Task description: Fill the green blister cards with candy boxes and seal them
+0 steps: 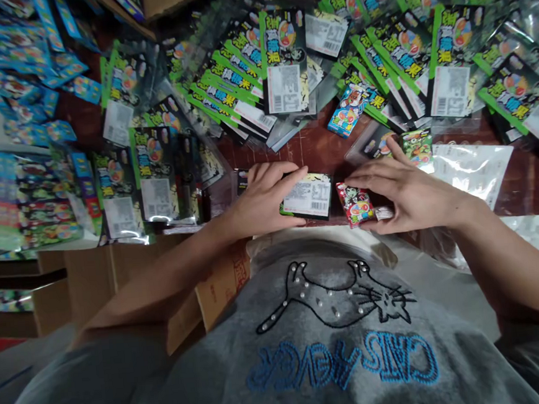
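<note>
Near the table's front edge, my left hand (266,196) grips the left end of a black card packet (313,195) whose white label faces up. To its right, my right hand (402,191) has its fingers and thumb around a small red box (354,204) with a cartoon figure and coloured round pictures. A small white tag shows between that box and my thumb. Beyond my right hand's raised index finger lies a small green box (417,147). The red box and the black packet lie close together with a narrow gap between them.
Black-and-green card packets (284,61) lie in overlapping piles across the reddish-brown table (242,154). A blue box (347,110) rests among them. Blue packets (26,78) are heaped at the far left. Clear plastic bags (472,164) lie right; open cardboard boxes (93,272) stand below left.
</note>
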The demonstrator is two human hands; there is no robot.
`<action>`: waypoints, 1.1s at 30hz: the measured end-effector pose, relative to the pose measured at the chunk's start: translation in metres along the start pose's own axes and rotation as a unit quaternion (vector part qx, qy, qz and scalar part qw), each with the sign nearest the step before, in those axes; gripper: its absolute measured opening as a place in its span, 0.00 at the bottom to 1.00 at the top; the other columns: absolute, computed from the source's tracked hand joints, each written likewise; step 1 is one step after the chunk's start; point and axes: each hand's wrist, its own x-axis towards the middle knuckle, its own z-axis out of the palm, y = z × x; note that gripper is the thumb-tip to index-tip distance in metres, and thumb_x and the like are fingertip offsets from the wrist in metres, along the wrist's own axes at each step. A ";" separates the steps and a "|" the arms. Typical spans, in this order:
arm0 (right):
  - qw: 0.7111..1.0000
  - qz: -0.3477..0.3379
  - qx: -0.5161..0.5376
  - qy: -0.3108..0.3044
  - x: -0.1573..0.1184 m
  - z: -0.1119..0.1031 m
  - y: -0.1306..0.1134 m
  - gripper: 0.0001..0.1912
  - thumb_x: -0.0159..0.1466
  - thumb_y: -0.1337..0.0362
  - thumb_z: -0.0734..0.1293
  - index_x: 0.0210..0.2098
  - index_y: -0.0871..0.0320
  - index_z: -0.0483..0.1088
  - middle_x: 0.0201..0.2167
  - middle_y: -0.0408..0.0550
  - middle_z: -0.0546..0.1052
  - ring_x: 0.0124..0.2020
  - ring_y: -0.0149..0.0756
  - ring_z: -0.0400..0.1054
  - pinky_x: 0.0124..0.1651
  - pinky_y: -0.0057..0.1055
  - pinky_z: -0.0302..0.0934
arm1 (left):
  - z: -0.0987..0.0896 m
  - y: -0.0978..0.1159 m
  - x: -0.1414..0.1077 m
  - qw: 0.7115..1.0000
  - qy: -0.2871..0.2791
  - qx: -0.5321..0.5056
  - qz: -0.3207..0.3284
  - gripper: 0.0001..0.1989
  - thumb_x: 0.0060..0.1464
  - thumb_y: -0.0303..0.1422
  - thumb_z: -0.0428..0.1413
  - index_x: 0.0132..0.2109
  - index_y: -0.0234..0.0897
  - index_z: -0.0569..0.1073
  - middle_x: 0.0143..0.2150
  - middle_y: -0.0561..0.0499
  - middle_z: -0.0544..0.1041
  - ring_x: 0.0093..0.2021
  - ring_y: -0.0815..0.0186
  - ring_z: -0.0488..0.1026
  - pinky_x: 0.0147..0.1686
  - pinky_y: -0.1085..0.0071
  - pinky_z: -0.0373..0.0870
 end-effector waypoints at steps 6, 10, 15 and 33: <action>0.994 0.014 -0.089 0.061 0.016 0.021 -0.002 0.43 0.69 0.35 0.68 0.71 0.58 0.69 0.61 0.61 0.81 0.64 0.60 0.74 0.79 0.72 0.40 | 0.008 0.020 0.006 0.998 0.041 -0.004 -0.043 0.50 0.52 0.44 0.72 0.76 0.42 0.62 0.68 0.39 0.69 0.65 0.43 0.66 0.66 0.48 0.61; 0.997 0.016 -0.056 0.054 0.010 0.051 -0.012 0.59 0.69 0.32 0.64 0.83 0.61 0.39 0.75 0.71 0.65 0.75 0.61 0.63 0.79 0.72 0.39 | 0.023 0.027 0.010 0.997 0.051 0.015 -0.052 0.51 0.50 0.43 0.73 0.76 0.41 0.61 0.67 0.38 0.70 0.64 0.42 0.66 0.62 0.48 0.64; 0.994 0.063 -0.072 0.052 -0.022 0.027 0.010 0.66 0.66 0.29 0.66 0.83 0.55 0.26 0.82 0.68 0.48 0.82 0.70 0.43 0.76 0.82 0.30 | 0.026 0.012 0.009 0.998 0.039 0.034 -0.038 0.51 0.51 0.44 0.73 0.77 0.43 0.62 0.67 0.37 0.71 0.64 0.40 0.66 0.63 0.45 0.62; 0.998 -0.020 -0.055 -0.004 0.023 -0.008 0.006 0.38 0.71 0.51 0.71 0.73 0.65 0.65 0.67 0.68 0.73 0.66 0.63 0.70 0.66 0.62 0.69 | 0.010 0.021 0.017 0.994 0.099 0.032 -0.019 0.51 0.53 0.41 0.73 0.77 0.42 0.59 0.69 0.37 0.69 0.68 0.43 0.67 0.69 0.47 0.59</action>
